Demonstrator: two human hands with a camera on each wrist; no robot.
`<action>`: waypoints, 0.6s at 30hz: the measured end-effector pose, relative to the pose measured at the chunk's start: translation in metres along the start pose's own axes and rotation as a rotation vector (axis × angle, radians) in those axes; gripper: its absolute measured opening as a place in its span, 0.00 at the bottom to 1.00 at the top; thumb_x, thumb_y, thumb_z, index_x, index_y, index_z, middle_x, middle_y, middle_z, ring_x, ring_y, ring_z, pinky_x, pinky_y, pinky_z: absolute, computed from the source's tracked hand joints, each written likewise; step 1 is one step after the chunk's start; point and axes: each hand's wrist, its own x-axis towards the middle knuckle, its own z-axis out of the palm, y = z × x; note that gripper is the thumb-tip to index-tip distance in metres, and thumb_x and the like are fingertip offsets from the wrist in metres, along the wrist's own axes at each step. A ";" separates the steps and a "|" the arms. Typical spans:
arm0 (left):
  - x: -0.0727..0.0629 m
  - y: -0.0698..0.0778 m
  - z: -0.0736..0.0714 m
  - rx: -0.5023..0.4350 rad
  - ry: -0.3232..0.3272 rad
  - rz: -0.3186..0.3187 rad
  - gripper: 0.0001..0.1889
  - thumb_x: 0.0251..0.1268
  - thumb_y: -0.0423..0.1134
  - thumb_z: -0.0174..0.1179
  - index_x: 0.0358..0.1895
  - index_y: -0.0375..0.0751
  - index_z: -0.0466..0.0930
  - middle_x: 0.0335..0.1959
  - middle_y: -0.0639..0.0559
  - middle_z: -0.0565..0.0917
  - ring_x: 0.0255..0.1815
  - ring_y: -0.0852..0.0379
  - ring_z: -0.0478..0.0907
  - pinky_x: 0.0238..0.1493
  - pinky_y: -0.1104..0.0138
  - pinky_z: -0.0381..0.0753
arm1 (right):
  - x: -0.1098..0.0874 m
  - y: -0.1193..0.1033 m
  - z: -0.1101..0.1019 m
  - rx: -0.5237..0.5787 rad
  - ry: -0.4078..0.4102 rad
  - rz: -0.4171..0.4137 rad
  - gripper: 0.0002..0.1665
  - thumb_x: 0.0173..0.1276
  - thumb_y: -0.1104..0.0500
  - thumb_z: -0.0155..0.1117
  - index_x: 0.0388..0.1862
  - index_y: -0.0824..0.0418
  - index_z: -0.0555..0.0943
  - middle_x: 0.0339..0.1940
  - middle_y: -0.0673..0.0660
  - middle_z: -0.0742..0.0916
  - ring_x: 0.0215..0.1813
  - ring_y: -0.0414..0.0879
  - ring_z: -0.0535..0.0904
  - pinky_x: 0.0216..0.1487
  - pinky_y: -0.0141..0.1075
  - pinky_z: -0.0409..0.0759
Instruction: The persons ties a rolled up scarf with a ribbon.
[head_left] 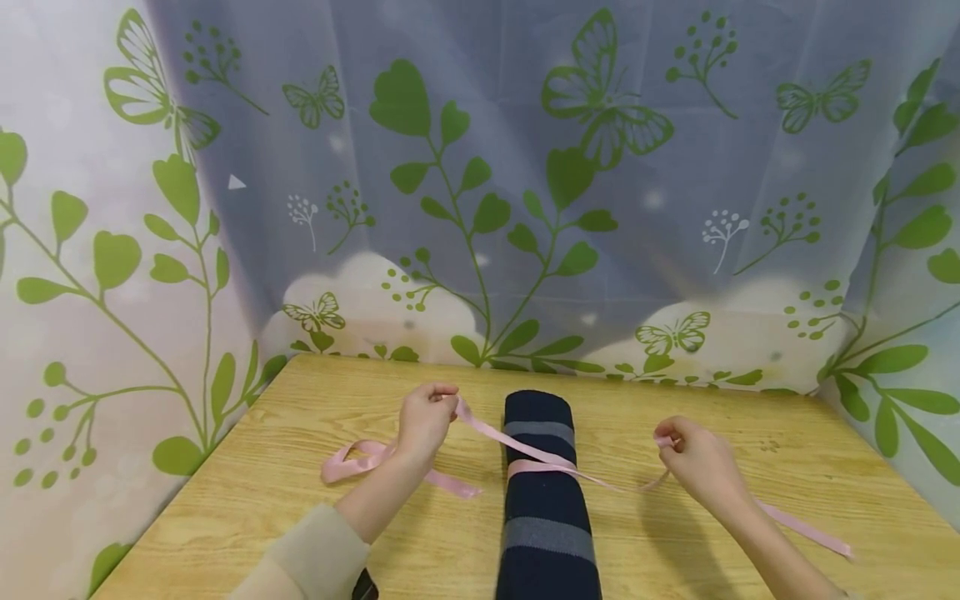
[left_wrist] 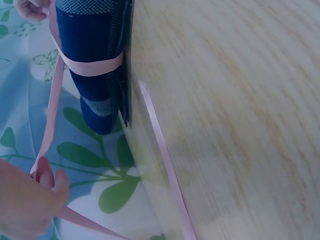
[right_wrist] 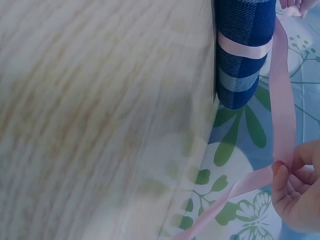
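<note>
A navy and grey striped roll of knitted fabric (head_left: 547, 500) lies lengthwise on the table, its near end cut off by the frame. Round its middle runs a pink ribbon (head_left: 536, 467), whose two lengths cross on top. My left hand (head_left: 427, 421), left of the roll, pinches one length between thumb and fingers and holds it raised. On the other side, my right hand (head_left: 697, 454) pinches the second length. In the left wrist view the ribbon (left_wrist: 95, 67) lies flat against the roll (left_wrist: 90, 40). Past my right hand (right_wrist: 300, 192), the ribbon's tail hangs down.
The wooden table (head_left: 435, 542) ends at a patterned curtain (head_left: 510, 208) behind and at both sides. A loose ribbon tail loops on the table left of the roll, and another lies by my right forearm. A small dark object (head_left: 365, 586) shows at the bottom edge.
</note>
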 end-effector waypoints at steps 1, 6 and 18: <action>0.001 0.000 0.001 -0.009 -0.003 -0.003 0.09 0.62 0.25 0.50 0.43 0.27 0.76 0.35 0.43 0.75 0.34 0.53 0.74 0.49 0.57 0.76 | 0.000 -0.001 0.000 -0.002 0.001 0.001 0.11 0.60 0.68 0.55 0.42 0.70 0.79 0.33 0.60 0.84 0.23 0.43 0.70 0.19 0.33 0.65; 0.003 0.003 0.004 -0.068 -0.019 -0.020 0.09 0.63 0.24 0.49 0.43 0.26 0.74 0.37 0.42 0.74 0.32 0.54 0.75 0.45 0.62 0.78 | 0.001 -0.005 -0.003 0.006 -0.018 -0.003 0.14 0.60 0.68 0.54 0.45 0.70 0.79 0.38 0.63 0.83 0.30 0.46 0.76 0.24 0.35 0.67; 0.004 0.006 0.011 -0.092 -0.085 -0.026 0.10 0.59 0.23 0.53 0.45 0.25 0.73 0.30 0.44 0.76 0.25 0.58 0.72 0.36 0.64 0.79 | 0.007 -0.015 -0.004 0.025 -0.062 0.013 0.15 0.62 0.66 0.55 0.47 0.66 0.80 0.44 0.64 0.83 0.29 0.45 0.76 0.23 0.36 0.66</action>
